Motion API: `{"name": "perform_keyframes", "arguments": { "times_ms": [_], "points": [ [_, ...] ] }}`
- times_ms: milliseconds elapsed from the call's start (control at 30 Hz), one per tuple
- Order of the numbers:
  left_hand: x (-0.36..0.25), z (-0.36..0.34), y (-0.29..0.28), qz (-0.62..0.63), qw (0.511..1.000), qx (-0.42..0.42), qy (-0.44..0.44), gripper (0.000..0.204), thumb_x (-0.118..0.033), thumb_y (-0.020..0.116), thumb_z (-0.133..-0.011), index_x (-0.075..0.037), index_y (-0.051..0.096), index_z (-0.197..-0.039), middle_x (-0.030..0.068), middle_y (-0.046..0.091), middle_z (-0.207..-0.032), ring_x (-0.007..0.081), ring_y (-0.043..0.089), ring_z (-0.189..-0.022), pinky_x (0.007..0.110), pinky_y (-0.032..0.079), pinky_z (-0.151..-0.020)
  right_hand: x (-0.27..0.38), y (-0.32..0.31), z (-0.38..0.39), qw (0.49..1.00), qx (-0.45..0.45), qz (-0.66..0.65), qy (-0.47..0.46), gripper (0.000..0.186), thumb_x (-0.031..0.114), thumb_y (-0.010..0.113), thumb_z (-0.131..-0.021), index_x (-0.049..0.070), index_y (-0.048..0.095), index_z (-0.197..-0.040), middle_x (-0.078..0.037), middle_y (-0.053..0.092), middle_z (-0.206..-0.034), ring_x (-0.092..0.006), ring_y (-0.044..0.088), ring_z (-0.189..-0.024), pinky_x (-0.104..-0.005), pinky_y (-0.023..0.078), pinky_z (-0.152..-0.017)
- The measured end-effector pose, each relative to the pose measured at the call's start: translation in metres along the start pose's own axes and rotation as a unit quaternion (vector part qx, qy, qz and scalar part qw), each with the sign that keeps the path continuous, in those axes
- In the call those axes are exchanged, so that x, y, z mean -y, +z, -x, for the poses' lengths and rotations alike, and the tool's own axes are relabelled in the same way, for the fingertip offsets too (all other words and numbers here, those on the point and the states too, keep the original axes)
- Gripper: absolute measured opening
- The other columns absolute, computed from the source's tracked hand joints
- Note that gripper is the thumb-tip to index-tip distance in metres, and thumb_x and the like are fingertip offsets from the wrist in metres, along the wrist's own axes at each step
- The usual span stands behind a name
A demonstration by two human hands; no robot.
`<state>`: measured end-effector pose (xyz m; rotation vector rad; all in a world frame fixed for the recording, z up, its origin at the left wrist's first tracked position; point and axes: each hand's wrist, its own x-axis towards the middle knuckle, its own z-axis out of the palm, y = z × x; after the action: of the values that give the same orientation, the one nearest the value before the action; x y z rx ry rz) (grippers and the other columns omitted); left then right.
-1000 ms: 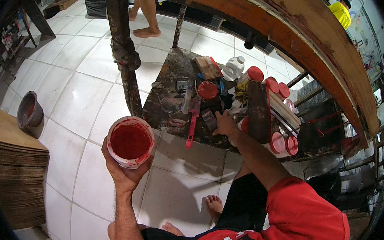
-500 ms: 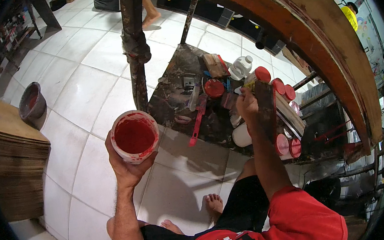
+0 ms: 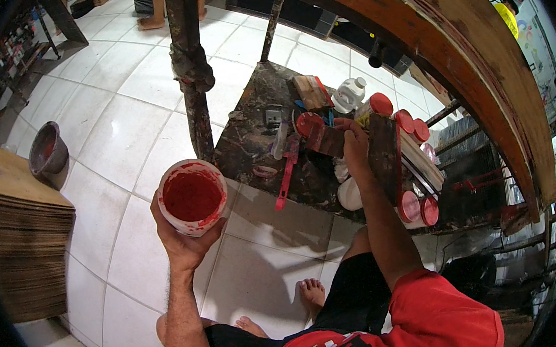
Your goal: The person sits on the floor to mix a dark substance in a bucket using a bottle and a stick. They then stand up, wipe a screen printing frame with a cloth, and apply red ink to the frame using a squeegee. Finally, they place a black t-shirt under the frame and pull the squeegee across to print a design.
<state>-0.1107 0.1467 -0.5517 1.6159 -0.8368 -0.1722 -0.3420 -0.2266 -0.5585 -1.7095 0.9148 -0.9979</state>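
Note:
My left hand (image 3: 185, 244) is wrapped round a white open tub (image 3: 205, 227), its mouth tilted towards me. Red paint (image 3: 192, 193) lies inside and smears the rim. Over the low, stained table, my right hand (image 3: 355, 145) grips one end of a flat brown rectangular piece (image 3: 328, 141); its exact kind is unclear. That piece partly overlaps a red lid (image 3: 309, 123). To its left a pink-handled tool (image 3: 284, 179) rests beside a narrow clear object (image 3: 280, 141). A white container (image 3: 350, 194) lies under my right forearm.
Several red-lidded tubs (image 3: 381, 104) line the table's (image 3: 247, 120) right side, near a white jug (image 3: 350, 94). A metal post (image 3: 191, 69) rises beyond my left hand. Overhead curves a wooden frame (image 3: 464, 38). Stacked boards (image 3: 27, 255) and a grey bowl (image 3: 48, 150) are left.
My right hand has shifted slightly left and now holds the flat brown piece out over the table. The tub has barely moved. In the background, a person's legs have moved left.

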Motion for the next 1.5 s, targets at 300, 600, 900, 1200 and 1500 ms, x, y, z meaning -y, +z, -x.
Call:
{"name": "perform_keyframes", "arguments": {
  "times_ms": [300, 600, 900, 1200, 1500],
  "points": [
    [0.001, -0.009, -0.002, 0.043, 0.999, -0.023, 0.006, 0.110, -0.012, 0.098, -0.061, -0.008, 0.035, -0.151, 0.0157, 0.058, -0.141, 0.0328, 0.060, -0.129, 0.047, 0.055, -0.108, -0.009, 0.039, 0.099, 0.883, 0.129, 0.037, 0.450, 0.027, 0.034, 0.072, -0.090, 0.007, 0.076, -0.091, -0.007, 0.069, -0.086, -0.0236, 0.067, -0.070, -0.0383, 0.054, -0.062],
    [0.003, -0.019, -0.004, 0.020, 0.999, -0.028, -0.007, 0.107, -0.011, 0.098, -0.061, -0.008, 0.037, -0.149, 0.0161, 0.057, -0.141, 0.0317, 0.060, -0.129, 0.046, 0.055, -0.108, -0.109, 0.094, 0.119, 0.883, 0.144, 0.241, 0.377, 0.053, 0.048, 0.081, -0.083, -0.005, 0.075, -0.084, -0.010, 0.072, -0.081, -0.0205, 0.067, -0.072, -0.0412, 0.052, -0.065],
    [-0.005, 0.036, 0.003, 0.055, 0.973, -0.194, -0.109, 0.107, -0.017, 0.097, -0.067, -0.003, 0.036, -0.154, 0.0142, 0.052, -0.147, 0.0279, 0.051, -0.136, 0.041, 0.039, -0.118, 0.032, 0.091, 0.217, 0.915, 0.006, 0.234, 0.328, 0.052, 0.050, 0.069, -0.093, -0.001, 0.076, -0.090, -0.021, 0.074, -0.082, -0.0367, 0.073, -0.083, -0.0474, 0.053, -0.075],
    [-0.165, 0.159, -0.074, -0.028, 0.930, -0.231, -0.283, 0.117, -0.007, 0.095, -0.064, 0.002, 0.026, -0.158, 0.0209, 0.047, -0.151, 0.0327, 0.049, -0.139, 0.046, 0.040, -0.118, 0.255, -0.002, 0.227, 0.823, 0.317, 0.254, 0.398, 0.047, 0.048, 0.068, -0.098, 0.002, 0.077, -0.102, -0.011, 0.076, -0.088, -0.0175, 0.072, -0.081, -0.0363, 0.055, -0.076],
    [-0.341, 0.146, -0.195, -0.225, 0.900, -0.266, -0.260, 0.122, -0.011, 0.096, -0.066, 0.002, 0.020, -0.160, 0.0243, 0.044, -0.153, 0.0375, 0.047, -0.141, 0.050, 0.038, -0.119, 0.484, -0.149, 0.138, 0.966, 0.191, 0.063, 0.163, 0.020, 0.020, 0.071, -0.099, 0.001, 0.074, -0.107, -0.007, 0.074, -0.087, -0.0102, 0.067, -0.078, -0.0297, 0.055, -0.074]
  ]
}}
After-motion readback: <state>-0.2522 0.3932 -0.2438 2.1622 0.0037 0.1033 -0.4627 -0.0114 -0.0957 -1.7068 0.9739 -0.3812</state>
